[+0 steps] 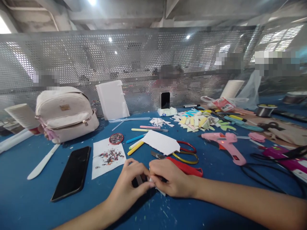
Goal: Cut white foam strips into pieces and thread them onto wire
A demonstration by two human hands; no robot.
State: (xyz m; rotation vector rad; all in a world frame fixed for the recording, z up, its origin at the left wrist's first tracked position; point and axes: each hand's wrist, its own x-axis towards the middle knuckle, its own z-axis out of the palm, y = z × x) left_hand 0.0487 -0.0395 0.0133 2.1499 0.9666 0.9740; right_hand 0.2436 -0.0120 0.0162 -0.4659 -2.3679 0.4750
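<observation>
My left hand (pixel 130 179) and my right hand (pixel 169 177) meet low in the middle of the view, fingertips touching. Between their pinched fingers shows a bit of a small white piece (pixel 151 180); fingers hide most of it. A pale corner of material (pixel 161 191) peeks out below my right hand. Just beyond that hand lies a red-handled cutter (pixel 187 166). A white sheet of card (pixel 160 142) lies past the knuckles, over scissors (pixel 188 156) with red and yellow handles. Pens (pixel 136 148) in blue, green and yellow poke out on its left.
At right lies a pink glue gun (pixel 224 142) with black cables (pixel 271 174). Cut paper pieces (pixel 196 121) are heaped behind. On the left are a black phone (pixel 72 172), a white plastic knife (pixel 43 162), a paper with dark bits (pixel 100 167) and a pale backpack (pixel 67 111).
</observation>
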